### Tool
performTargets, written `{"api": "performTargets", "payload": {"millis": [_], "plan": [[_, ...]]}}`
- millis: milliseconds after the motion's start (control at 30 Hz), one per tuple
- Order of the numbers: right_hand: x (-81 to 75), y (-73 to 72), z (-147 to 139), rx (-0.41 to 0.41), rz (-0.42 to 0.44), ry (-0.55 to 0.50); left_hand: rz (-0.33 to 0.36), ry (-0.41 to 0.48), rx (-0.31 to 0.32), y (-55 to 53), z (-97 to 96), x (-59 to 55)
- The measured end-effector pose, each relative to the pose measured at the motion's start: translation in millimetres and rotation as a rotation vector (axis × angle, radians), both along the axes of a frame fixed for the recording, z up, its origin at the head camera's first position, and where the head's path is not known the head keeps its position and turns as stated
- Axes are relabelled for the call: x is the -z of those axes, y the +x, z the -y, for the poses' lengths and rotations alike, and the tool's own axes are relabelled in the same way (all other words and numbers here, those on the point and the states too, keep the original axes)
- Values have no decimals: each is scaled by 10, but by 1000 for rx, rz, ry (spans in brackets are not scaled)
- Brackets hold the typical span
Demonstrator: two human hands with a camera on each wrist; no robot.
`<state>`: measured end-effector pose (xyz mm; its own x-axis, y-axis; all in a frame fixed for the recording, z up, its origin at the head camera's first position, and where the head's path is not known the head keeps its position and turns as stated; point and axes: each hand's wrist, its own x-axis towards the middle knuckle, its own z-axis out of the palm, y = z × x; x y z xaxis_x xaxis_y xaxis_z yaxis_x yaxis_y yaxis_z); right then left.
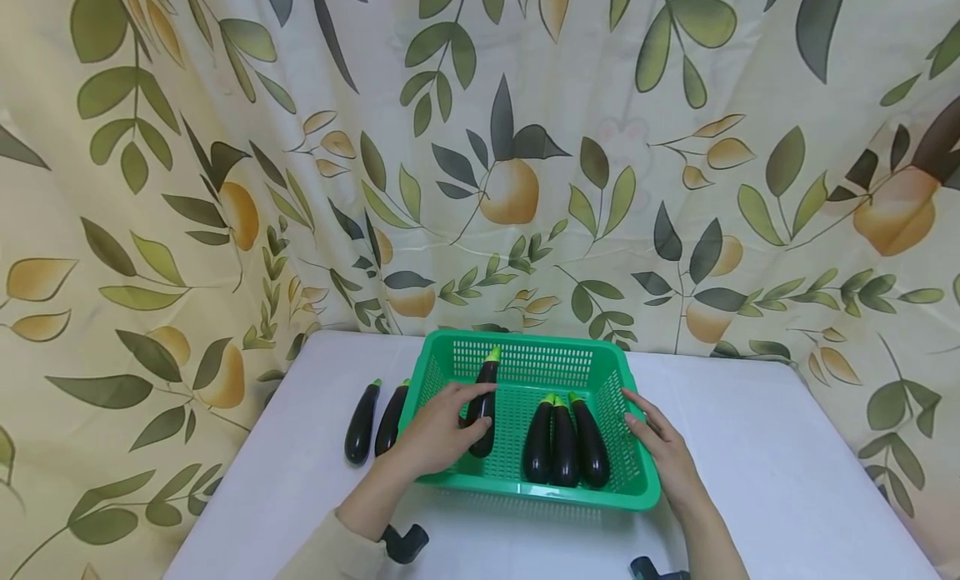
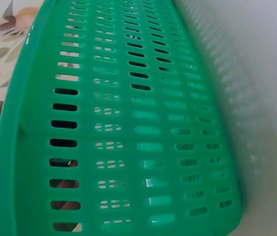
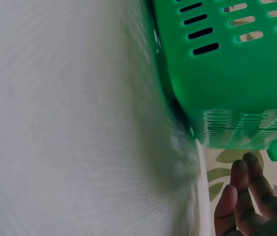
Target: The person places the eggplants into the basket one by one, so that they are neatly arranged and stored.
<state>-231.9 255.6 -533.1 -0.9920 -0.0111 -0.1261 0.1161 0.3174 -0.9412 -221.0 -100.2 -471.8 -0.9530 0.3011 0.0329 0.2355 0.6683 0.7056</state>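
Note:
In the head view, a green perforated basket (image 1: 540, 494) stands on a white table. My left hand (image 1: 442, 426) reaches over its left side and grips a dark eggplant (image 1: 486, 407) between thumb and fingers, its green stem end pointing away. To the right, three more eggplants (image 1: 564, 447) lie side by side in the basket. My right hand (image 1: 670, 459) is at the basket's right rim with fingers extended; the right wrist view shows these fingers (image 3: 241, 187) beside the basket wall. In the left wrist view, the basket's side hides most of the left hand.
Left of the basket, two eggplants lie on the table, one farther out (image 1: 362, 423) and one partly hidden behind the left arm (image 1: 392, 417). A patterned curtain (image 1: 525, 255) hangs behind the table (image 1: 750, 463). Dark wrist devices (image 1: 406, 544) show below both hands.

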Motion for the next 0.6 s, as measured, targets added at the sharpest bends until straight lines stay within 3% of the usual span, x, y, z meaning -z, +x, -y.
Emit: {"api": "performTargets", "payload": {"millis": [600], "plan": [[-5, -2, 0, 6, 4, -1, 7, -68, 30, -33, -138, 109]]}}
